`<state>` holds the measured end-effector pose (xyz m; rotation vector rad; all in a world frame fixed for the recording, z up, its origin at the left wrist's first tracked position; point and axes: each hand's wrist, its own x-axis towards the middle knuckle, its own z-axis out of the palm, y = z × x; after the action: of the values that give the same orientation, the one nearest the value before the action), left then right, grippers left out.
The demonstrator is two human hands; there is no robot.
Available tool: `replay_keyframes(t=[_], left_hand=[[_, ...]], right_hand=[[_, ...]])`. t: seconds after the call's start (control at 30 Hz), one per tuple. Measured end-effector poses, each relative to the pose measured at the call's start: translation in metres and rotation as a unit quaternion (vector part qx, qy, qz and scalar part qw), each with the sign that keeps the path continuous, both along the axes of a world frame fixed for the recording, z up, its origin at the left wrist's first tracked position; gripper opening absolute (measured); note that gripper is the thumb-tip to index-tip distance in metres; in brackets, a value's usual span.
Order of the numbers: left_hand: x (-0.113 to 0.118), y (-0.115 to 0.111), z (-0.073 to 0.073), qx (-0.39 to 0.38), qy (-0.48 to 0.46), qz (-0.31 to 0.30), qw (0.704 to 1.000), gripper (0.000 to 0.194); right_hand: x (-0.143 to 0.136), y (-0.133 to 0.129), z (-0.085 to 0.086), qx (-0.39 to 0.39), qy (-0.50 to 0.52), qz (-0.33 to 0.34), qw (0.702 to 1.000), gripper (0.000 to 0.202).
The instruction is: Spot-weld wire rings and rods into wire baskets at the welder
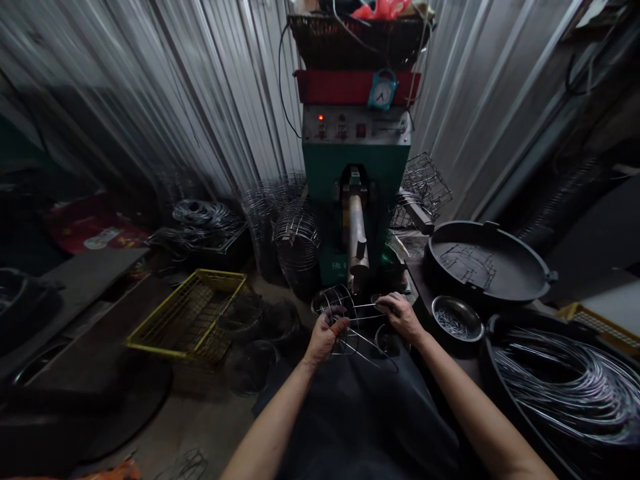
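My left hand is closed on a small round wire basket held above my lap. Its fingers wrap the near side of the frame. My right hand pinches the end of a thin metal wire piece that reaches across to the basket; its exact shape is hard to make out. More thin wires slant down from the left hand over the dark apron. Just beyond both hands is the metal arm of a green machine, its tip close above the basket.
Stacked wire baskets stand left of the machine. A yellow wire crate sits further left. On the right are a black round tray with wire parts, a metal bowl of small pieces, and a tub holding coiled wire rings.
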<state>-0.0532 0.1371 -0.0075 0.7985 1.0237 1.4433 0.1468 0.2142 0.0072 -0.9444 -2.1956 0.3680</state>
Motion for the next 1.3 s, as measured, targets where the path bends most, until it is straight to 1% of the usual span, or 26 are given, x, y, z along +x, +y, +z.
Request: replay_keyframes(t=[0.17,0.3,0.43,0.63,0.8,0.97,1.3], left_hand=[[-0.002,0.007,0.000,-0.001,0.011,-0.008,1.000,0.037],[-0.001,0.012,-0.001,-0.003,0.015,0.000,1.000,0.037],[0.002,0.015,-0.001,0.002,0.024,-0.006,1.000,0.036],[0.000,0.016,-0.002,0.014,0.012,-0.006,1.000,0.036],[-0.002,0.015,0.001,0.007,0.024,-0.008,1.000,0.037],[-0.001,0.016,0.002,0.008,0.006,0.000,1.000,0.038],[-0.001,0.022,0.001,0.009,-0.014,0.001,1.000,0.037]], right_hand=[[-0.002,0.008,0.002,0.007,-0.002,-0.001,1.000,0.013],[-0.001,0.012,0.004,0.001,0.003,0.006,1.000,0.015],[0.002,0.016,0.002,-0.010,0.013,0.013,1.000,0.015],[0.002,0.018,-0.003,-0.018,0.023,0.019,0.999,0.014],[-0.001,0.018,-0.001,-0.005,0.026,0.009,1.000,0.015],[-0.003,0.020,0.003,-0.008,0.025,0.000,1.000,0.016],[-0.004,0.025,0.003,-0.010,0.010,0.003,1.000,0.015]])
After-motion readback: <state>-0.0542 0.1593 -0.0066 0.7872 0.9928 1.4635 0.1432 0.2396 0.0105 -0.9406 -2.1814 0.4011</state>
